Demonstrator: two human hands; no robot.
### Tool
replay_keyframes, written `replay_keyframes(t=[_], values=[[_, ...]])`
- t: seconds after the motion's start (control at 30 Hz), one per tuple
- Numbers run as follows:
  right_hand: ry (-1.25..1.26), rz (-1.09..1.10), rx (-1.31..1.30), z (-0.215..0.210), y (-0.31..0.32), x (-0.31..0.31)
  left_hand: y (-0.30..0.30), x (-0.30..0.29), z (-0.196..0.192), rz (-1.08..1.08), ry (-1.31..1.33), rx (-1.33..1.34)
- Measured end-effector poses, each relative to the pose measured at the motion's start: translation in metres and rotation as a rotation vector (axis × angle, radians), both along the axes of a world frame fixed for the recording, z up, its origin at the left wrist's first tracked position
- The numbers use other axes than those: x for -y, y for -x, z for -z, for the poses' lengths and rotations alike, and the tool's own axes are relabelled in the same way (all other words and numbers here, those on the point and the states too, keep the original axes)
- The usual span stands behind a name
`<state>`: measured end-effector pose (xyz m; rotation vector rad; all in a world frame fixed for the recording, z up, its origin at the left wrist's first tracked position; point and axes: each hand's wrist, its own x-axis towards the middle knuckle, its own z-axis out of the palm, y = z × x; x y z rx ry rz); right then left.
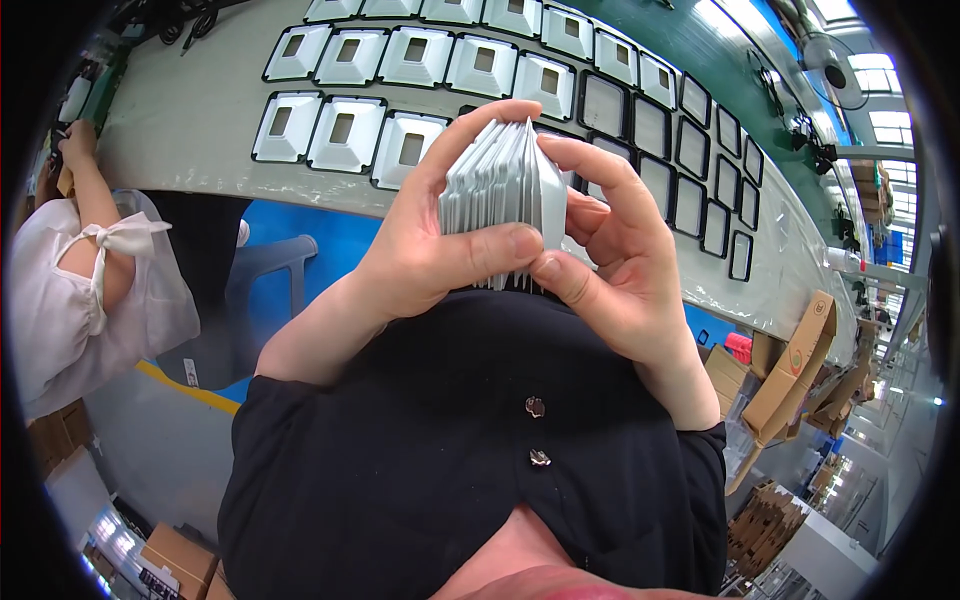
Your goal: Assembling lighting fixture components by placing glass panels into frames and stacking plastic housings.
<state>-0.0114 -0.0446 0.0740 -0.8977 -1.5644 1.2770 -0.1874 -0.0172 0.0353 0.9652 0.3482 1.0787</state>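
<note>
We wore a black shirt with two shiny metallic fastenings (400,450) and held a stack of thin white sheet-like pieces (487,190) directly in front of it. We kept the left hand (425,235) partly closed around the left side of the stack, index finger over the upper edge and thumb across the lower part. We set the right hand (625,235) in a half-open curve at the right side, index fingertip high and thumb low on the outermost piece. We saw the pieces fanned, their upper edges uneven.

Beyond the stack, we had a grey tabletop (200,110) carrying rows of white square housings with sloped sides and black rims (345,157). To their right, we had black rectangular frames (581,95) laid out in rows. At far left, we noted a co-worker in a white top with a tied sleeve (115,300).
</note>
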Motion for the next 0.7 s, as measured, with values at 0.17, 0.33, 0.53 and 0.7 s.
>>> replay_keyframes(t=[0.17,0.33,0.53,0.7], values=[[-0.048,-0.079,0.006,0.001,0.0,-0.011,0.003,-0.002,-0.003,-0.073,-0.016,-0.052],[-0.059,0.009,0.069,-0.002,0.003,-0.021,0.001,-0.009,-0.003,-0.091,0.094,-0.006],[-0.368,-0.013,0.427,-0.01,0.001,-0.031,0.002,-0.021,0.0,-0.037,0.24,0.232],[-0.558,0.096,0.524,0.001,0.003,-0.04,0.005,-0.029,0.001,-0.034,0.297,0.291]])
